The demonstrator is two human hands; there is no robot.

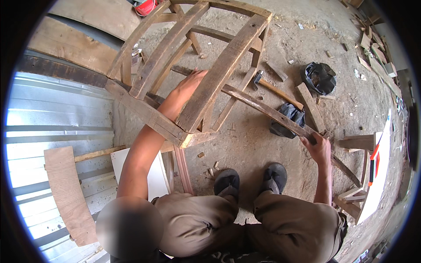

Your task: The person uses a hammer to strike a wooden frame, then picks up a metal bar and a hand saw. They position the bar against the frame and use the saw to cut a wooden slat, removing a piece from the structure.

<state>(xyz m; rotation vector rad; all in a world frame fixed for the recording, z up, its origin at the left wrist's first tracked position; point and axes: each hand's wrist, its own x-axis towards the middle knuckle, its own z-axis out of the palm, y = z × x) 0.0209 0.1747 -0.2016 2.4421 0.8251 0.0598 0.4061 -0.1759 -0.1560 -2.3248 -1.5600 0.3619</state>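
1. The slat (263, 108) is a long dark strip of wood that runs from inside the frame (193, 74) out to the lower right, above the dirt floor (245, 144). It passes under the frame's curved rails.
2. My left hand (189, 84) reaches through the frame and rests on the slat's far end; the fingers look spread, and I cannot tell if they grip it.
3. My right hand (318, 149) is closed around the slat near its outer end.
4. To do this well, I judge I should keep both hands level so the slat does not twist or bind against the rails.
5. I should steer with the right hand and guide with the left.
6. A hammer (274, 87) lies on the floor beyond the slat, near a dark cloth (287, 118).
7. My feet (250, 179) stand just beside the frame; I should keep them clear of the slat.
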